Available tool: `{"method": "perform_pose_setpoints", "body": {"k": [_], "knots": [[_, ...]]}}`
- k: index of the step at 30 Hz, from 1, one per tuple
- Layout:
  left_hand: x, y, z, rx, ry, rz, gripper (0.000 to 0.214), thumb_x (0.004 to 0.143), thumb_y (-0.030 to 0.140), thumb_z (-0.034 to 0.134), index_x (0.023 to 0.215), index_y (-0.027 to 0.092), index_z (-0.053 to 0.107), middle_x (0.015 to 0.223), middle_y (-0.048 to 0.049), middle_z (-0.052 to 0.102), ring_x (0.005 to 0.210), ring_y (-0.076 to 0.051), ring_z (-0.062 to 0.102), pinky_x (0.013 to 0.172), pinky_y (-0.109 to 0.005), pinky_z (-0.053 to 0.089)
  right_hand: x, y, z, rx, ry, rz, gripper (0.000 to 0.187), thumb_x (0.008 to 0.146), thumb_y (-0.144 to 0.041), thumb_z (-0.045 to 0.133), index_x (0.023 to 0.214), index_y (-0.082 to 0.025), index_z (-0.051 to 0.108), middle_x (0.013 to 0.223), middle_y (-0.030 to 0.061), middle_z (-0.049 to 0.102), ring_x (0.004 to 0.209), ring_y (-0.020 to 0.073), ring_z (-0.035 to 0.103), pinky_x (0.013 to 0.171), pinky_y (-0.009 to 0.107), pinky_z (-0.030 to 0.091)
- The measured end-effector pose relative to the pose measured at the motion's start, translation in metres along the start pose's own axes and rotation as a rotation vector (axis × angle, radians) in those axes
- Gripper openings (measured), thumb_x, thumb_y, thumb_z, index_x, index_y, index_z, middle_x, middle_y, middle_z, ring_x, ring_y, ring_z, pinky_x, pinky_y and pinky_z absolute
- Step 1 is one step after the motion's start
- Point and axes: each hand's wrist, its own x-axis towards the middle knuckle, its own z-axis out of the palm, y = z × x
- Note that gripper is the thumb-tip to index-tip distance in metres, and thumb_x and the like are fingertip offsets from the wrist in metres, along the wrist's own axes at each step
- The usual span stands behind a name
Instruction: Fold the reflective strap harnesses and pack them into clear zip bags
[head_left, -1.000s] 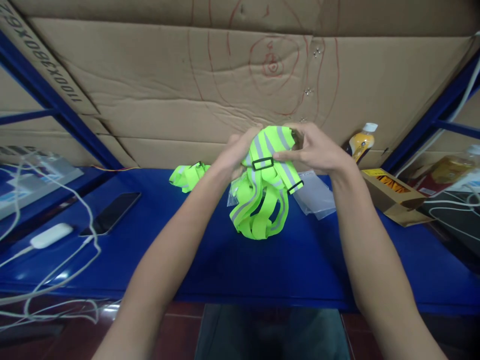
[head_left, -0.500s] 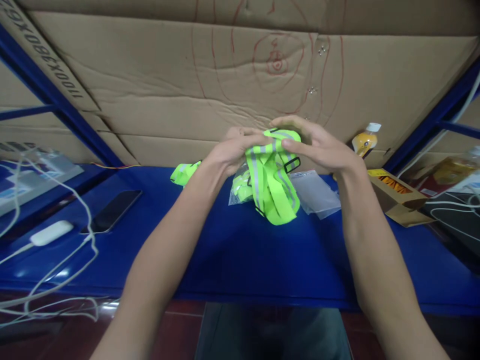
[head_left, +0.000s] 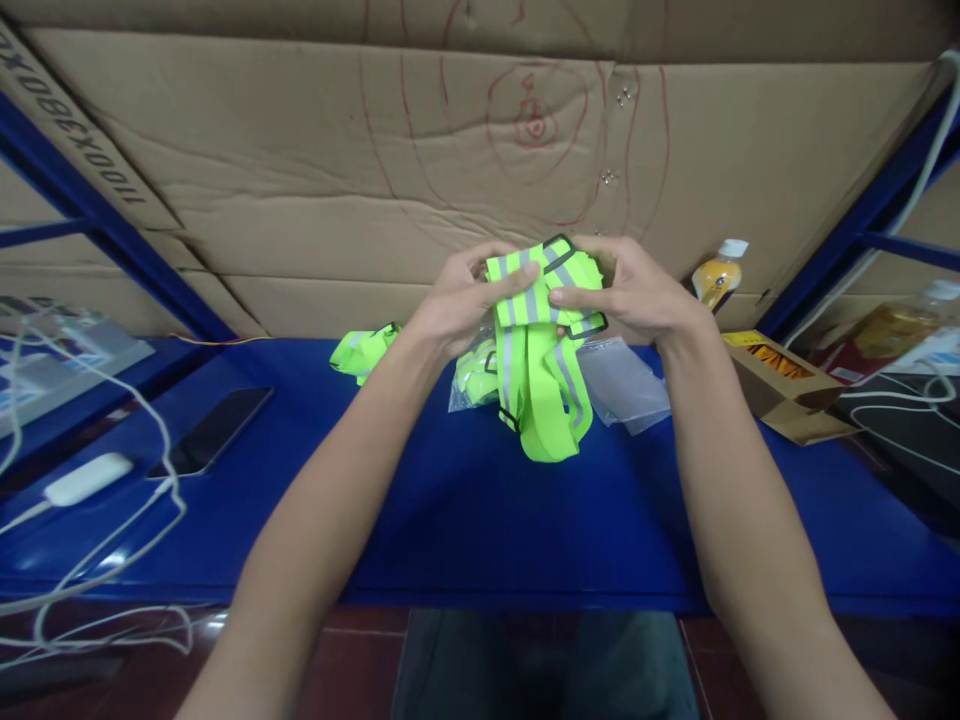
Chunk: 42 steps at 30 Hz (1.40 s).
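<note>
A neon-yellow reflective strap [head_left: 551, 390] with grey stripes and black buckles is held up above the blue table, partly folded, its loops hanging down. My left hand [head_left: 476, 295] grips its left side, thumb on the front. My right hand [head_left: 626, 285] pinches the right side by a black buckle, thumb across the front. Behind the hanging loops lies a clear plastic bag [head_left: 474, 378] with more neon strap inside. Another neon strap [head_left: 364, 352] rests left of it, partly hidden by my left forearm. Flat clear plastic bags [head_left: 622, 385] lie under my right wrist.
On the blue table [head_left: 525, 540] at left are a phone [head_left: 214, 430], a white device [head_left: 88, 480], cables and a power strip [head_left: 97, 350]. At right stand an orange-drink bottle [head_left: 718, 272] and an open cardboard box [head_left: 787, 385]. A cardboard wall [head_left: 300, 130] closes the back.
The upper part of the strap is now folded flatter, with a black buckle turned up at its top edge. Both thumbs lie across its front. The whole view has shifted slightly.
</note>
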Motion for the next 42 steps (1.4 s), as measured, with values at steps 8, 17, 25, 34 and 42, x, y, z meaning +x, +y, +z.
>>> {"method": "perform_pose_setpoints", "body": {"k": [8,17,25,34,42], "knots": [[-0.004,0.004,0.015,0.019,0.031,0.024,0.050,0.081,0.062,0.100,0.097,0.019,0.079,0.093,-0.0092,0.082,0.100,-0.033,0.084,0.083,-0.041,0.071,0.001,-0.011,0.000,-0.006,0.082,-0.039,0.070,0.071,-0.086,0.091,0.102,-0.027,0.071,0.105,0.0079,0.074,0.108,0.0342,0.068,0.088,0.048,0.061],[-0.002,-0.005,0.015,-0.156,-0.146,-0.174,0.046,0.095,0.064,0.085,0.110,0.020,0.079,0.109,-0.0138,0.084,0.111,-0.038,0.083,0.093,-0.050,0.073,0.002,-0.004,-0.003,-0.146,0.104,-0.057,0.065,0.075,-0.083,0.090,0.110,-0.030,0.076,0.118,0.0081,0.079,0.121,0.0406,0.068,0.102,0.055,0.060],[0.004,0.008,-0.002,-0.158,-0.072,-0.165,0.042,0.094,0.060,0.079,0.096,0.019,0.075,0.096,-0.0115,0.082,0.101,-0.038,0.084,0.087,-0.050,0.072,0.011,-0.004,0.015,-0.212,0.199,-0.184,0.039,0.093,-0.048,0.079,0.127,-0.028,0.080,0.136,0.0081,0.080,0.131,0.0379,0.070,0.121,0.056,0.052],[-0.002,0.017,-0.004,0.021,-0.040,-0.112,0.050,0.057,0.011,0.097,0.100,0.023,0.076,0.104,-0.0031,0.079,0.091,-0.022,0.077,0.077,-0.032,0.065,0.003,-0.007,0.002,-0.130,0.051,-0.204,0.072,0.090,-0.076,0.082,0.147,-0.032,0.072,0.162,0.0091,0.066,0.152,0.0375,0.058,0.131,0.059,0.044],[-0.007,0.024,-0.011,0.352,-0.176,0.057,0.049,0.057,0.020,0.105,0.099,0.019,0.079,0.102,-0.0043,0.075,0.099,-0.023,0.071,0.083,-0.030,0.056,0.007,-0.005,0.009,-0.244,0.044,-0.113,0.080,0.075,-0.082,0.091,0.129,-0.024,0.077,0.128,0.0097,0.079,0.115,0.0347,0.070,0.104,0.049,0.055]]}}
